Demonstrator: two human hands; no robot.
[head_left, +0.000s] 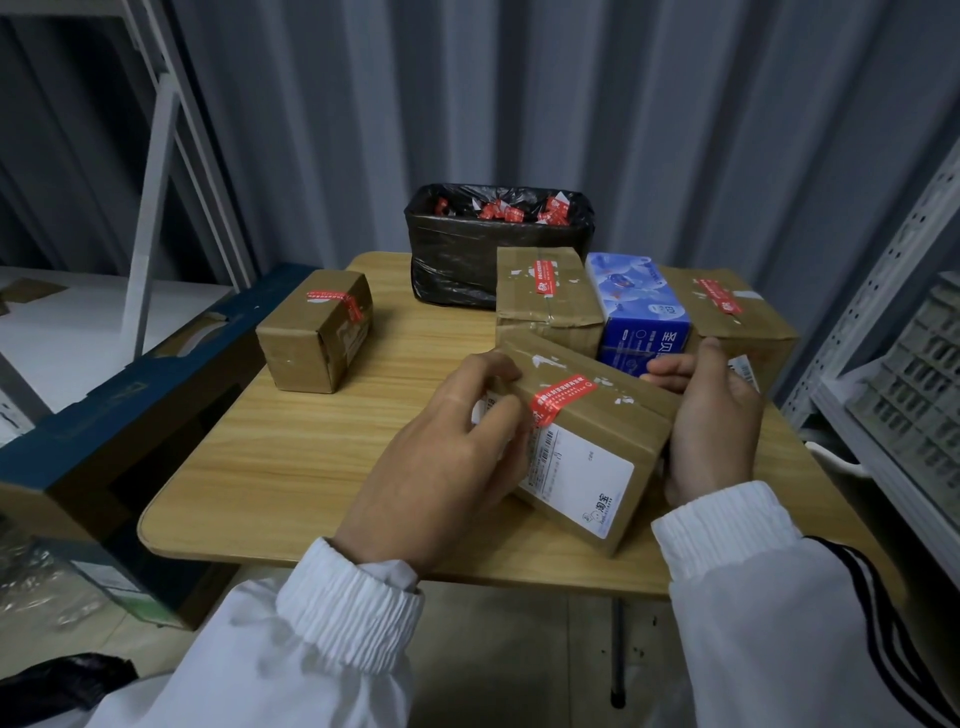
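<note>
While the right hand (711, 421) gripped the box (597, 447) mid-frame, the left hand (452, 452) pinched its seal (563, 397) (seemingly peeling; next, a steady pull).

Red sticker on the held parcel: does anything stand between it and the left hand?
Nothing visible does. The left hand grips the parcel with its fingertips at the left end of the red sticker; the right hand holds the parcel's opposite side.
</note>
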